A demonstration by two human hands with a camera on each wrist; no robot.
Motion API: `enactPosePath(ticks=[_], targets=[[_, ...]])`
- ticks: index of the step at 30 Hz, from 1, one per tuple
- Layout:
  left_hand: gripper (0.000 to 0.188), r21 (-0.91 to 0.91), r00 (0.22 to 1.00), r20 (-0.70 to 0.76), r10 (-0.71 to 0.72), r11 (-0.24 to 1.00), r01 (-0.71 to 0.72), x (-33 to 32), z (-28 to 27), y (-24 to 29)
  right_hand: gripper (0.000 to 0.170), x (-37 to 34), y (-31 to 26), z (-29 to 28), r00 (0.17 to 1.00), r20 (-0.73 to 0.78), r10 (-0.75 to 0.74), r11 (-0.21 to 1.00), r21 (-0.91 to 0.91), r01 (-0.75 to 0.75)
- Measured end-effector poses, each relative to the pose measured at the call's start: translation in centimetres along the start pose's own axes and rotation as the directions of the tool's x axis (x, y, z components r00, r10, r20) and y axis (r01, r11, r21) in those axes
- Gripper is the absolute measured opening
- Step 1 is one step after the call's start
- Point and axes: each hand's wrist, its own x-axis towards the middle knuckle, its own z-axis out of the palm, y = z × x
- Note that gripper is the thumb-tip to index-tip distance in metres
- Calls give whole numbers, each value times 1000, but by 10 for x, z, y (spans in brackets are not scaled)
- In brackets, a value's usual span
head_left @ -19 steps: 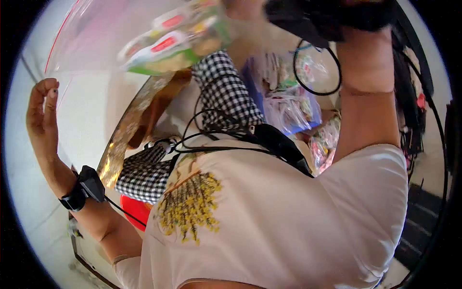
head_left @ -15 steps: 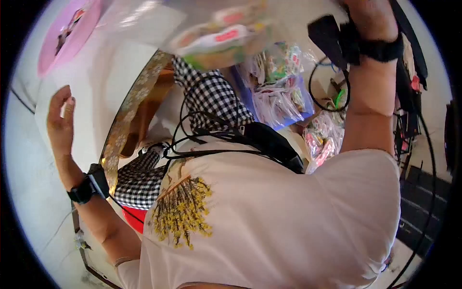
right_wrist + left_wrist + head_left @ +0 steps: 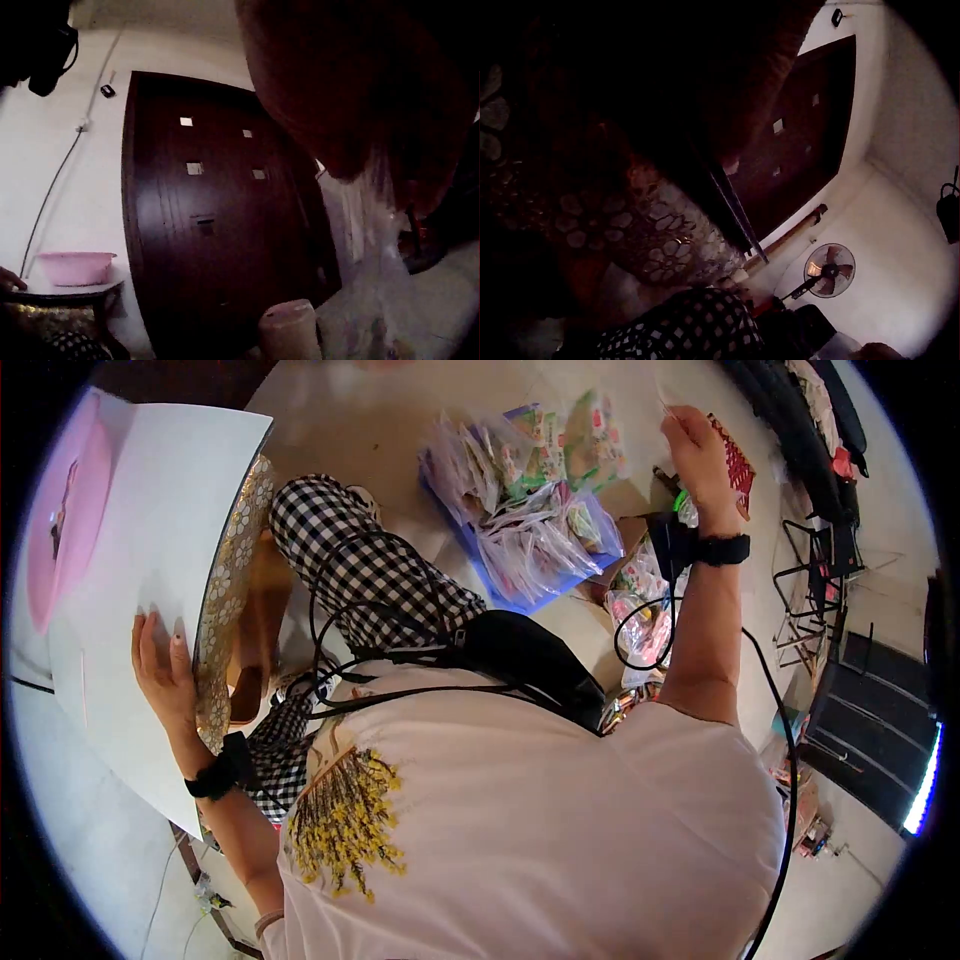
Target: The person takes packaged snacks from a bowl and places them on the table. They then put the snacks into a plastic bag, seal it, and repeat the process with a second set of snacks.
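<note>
My left hand (image 3: pixel 165 675) rests on the white tabletop (image 3: pixel 150 540) near its edge, fingers extended and holding nothing. Up at the right, my right hand (image 3: pixel 700 455) pinches the gathered top of a clear plastic bag (image 3: pixel 371 225), which hangs below the fingers in the right wrist view. On the floor ahead sits a blue-purple tray (image 3: pixel 520 600) heaped with clear bags of packets (image 3: pixel 535 545). Green-and-white printed packets (image 3: pixel 597 445) show at its far side, left of the right hand.
A pink basin (image 3: pixel 75 520) stands on the table's far left. Beside the tray, more bagged packets (image 3: pixel 640 600) lie on the floor. Black cables (image 3: pixel 400 695) loop across the lap. A dark door (image 3: pixel 217 210) and a bucket (image 3: pixel 291 330) appear in the right wrist view.
The right hand has carried the clear bag with green printed packets from over the table to the right, past the tray. The left hand has come down from mid-air onto the tabletop.
</note>
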Motion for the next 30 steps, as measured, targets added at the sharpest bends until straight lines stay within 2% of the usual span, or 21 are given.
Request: enactPosePath(ticks=[2,5,8,9,10,11,14,15,16,17,18,19,20,22,24,25,26,27,30], targets=[[41,2,1000,-10,-2,1000,2,0,1,3,19,-11,17,-3,987,33,157,984,-95,-153],[43,37,1000,-24,-17,999,17,-2,1,7,25,-31,28,7,913,77,400,874,266,-405],[43,56,999,-28,-17,998,19,-2,3,3,21,-48,28,16,834,151,531,722,434,-539],[42,48,999,-27,-23,999,24,-2,3,3,15,-53,31,19,810,205,550,615,556,-559],[42,39,999,-26,-28,999,29,-2,3,5,14,-57,42,23,936,131,326,840,414,-351],[40,77,1000,-18,-14,997,15,-2,2,6,12,-65,61,26,993,102,66,966,242,-89],[38,148,1000,-9,7,989,-5,0,0,9,12,-81,70,38,992,125,-10,994,107,-4],[39,143,1000,-15,0,990,2,-1,1,7,12,-87,63,39,982,161,-96,990,-85,111],[39,138,1000,-22,-6,990,9,-2,1,6,12,-90,57,40,962,212,-173,936,-269,227],[39,141,1000,-19,-10,990,13,-1,1,8,13,-95,77,60,987,158,-34,986,165,8],[39,144,1000,-16,-14,989,16,0,1,11,15,-96,72,76,989,100,105,796,588,-144],[39,148,1000,-12,-18,989,20,1,0,13,14,-99,69,81,996,35,-88,981,179,80],[39,148,1000,-12,-25,989,27,1,0,14,14,-97,50,84,956,59,-287,917,-272,292],[39,148,999,-11,-39,988,40,2,0,14,13,-108,69,124,979,-21,-202,976,-89,200],[39,160,999,-47,-13,987,20,3,1,19,15,-113,74,139,929,107,-355,854,-367,369],[39,165,998,-63,0,986,11,3,1,21,19,-119,72,148,959,212,-189,901,-352,255],[39,168,998,-63,1,986,10,3,1,22,23,-124,65,156,949,315,-21,927,-350,137],[40,174,998,-67,4,985,7,3,0,23,28,-127,57,161,902,409,141,932,-361,18],[40,161,997,-83,1,987,13,2,2,19,26,-135,30,150,861,501,93,914,-386,125]])
